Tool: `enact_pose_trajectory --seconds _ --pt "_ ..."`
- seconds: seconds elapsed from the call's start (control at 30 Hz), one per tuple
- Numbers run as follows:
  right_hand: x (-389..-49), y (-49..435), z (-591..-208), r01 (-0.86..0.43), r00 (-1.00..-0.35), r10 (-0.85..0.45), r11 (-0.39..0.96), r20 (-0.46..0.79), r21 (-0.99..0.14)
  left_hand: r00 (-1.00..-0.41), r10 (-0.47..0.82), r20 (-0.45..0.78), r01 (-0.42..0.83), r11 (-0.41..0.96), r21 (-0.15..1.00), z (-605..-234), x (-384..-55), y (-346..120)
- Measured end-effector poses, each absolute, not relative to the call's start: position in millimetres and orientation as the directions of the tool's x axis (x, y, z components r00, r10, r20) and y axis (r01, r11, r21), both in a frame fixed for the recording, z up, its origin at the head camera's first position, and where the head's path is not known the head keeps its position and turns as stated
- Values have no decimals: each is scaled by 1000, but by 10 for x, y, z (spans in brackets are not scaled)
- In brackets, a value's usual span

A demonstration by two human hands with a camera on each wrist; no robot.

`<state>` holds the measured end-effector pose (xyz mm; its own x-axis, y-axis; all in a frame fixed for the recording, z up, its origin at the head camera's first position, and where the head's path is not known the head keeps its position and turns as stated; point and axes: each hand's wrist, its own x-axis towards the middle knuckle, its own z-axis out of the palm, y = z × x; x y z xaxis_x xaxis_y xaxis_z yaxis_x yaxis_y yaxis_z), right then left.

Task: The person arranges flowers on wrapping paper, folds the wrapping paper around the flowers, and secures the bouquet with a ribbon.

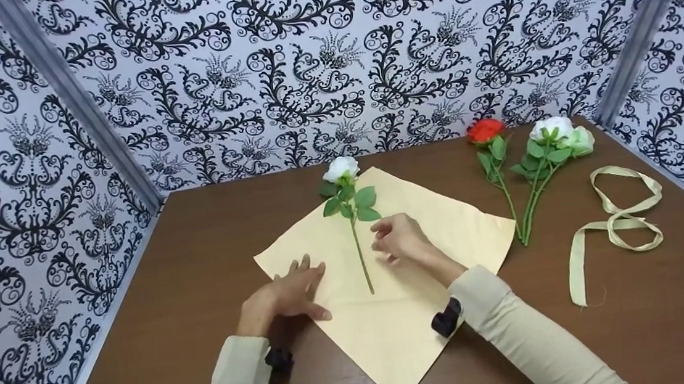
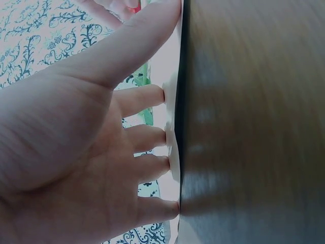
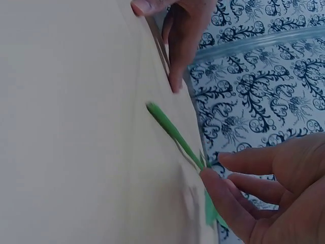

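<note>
A single artificial white rose (image 1: 340, 169) lies with its leafy green stem (image 1: 362, 264) down the middle of a cream wrapping sheet (image 1: 392, 342). My left hand (image 1: 292, 292) rests with spread fingers at the sheet's left edge; in the left wrist view its fingertips (image 2: 157, 136) meet the paper. Just right of the stem is my right hand (image 1: 405, 239), fingers loosely bent, with a small gap to the stem in the head view. From the right wrist, its thumb and index finger overlap the stem (image 3: 170, 127) without closing round it.
Toward the back right lie a red rose (image 1: 486, 131) and two pale roses (image 1: 552, 130), stems overlapping near the sheet's right corner. A looped cream ribbon (image 1: 620, 217) is at the table's right. Patterned walls (image 1: 306, 65) border the brown table (image 1: 198, 242).
</note>
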<state>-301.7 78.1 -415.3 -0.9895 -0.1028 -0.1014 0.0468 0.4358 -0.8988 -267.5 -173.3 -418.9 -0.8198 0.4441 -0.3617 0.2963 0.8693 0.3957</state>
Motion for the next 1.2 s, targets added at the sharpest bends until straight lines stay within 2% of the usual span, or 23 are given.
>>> enact_pose_trajectory --seconds 0.33,0.47,0.73,1.2 --pt "-3159 1272 -4040 -33 -999 -36 509 17 -860 -821 435 -368 264 863 431 -4202 -2664 -1744" --pt "-3194 1472 -4013 -37 -999 2 528 45 -848 -820 438 -368 267 862 431 -4208 -2666 -1754" --pt "-3230 1900 -3945 -24 -992 79 656 100 -754 -817 450 -361 278 856 436 -4201 -2661 -1758" --pt "-3213 2572 -3922 68 -989 142 703 47 -708 -817 447 -364 280 860 427 -4191 -2654 -1751"
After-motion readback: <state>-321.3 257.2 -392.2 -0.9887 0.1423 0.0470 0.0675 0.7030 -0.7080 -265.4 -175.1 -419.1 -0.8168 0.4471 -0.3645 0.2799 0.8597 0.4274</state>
